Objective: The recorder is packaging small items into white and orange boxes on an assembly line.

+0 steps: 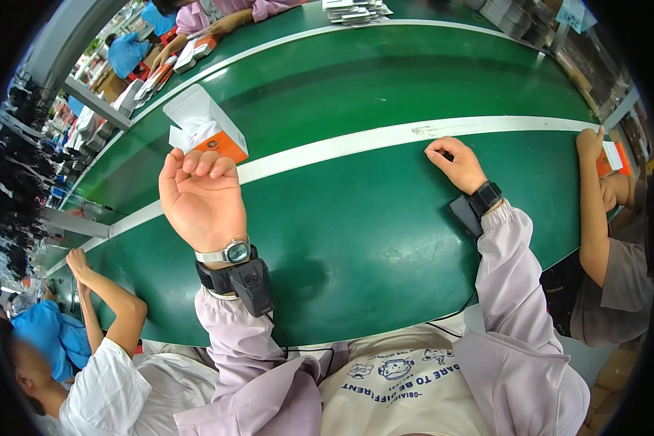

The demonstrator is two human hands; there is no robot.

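My left hand [203, 196] is raised over the green table, palm turned up, with its fingers apart and a little bent. Nothing lies in it. Just beyond its fingertips stands an open white and orange box [224, 145], with white material showing inside. My right hand [458, 166] rests on the green surface just short of the white strip, its fingers loosely curled in. No object shows in its grip, though the inside of the curl is dark. A watch [236, 251] and a small black device [253, 287] are on my left wrist; a black strap [485, 198] holds another device at my right.
A long white strip [356, 145] divides the green table [385, 232]. Co-workers sit at left [123, 385] and right [610, 291], arms on the table. Across it, another person's hands [229, 23] are near stacked boxes [192, 52]. Flat white pieces [356, 10] are piled at the far edge.
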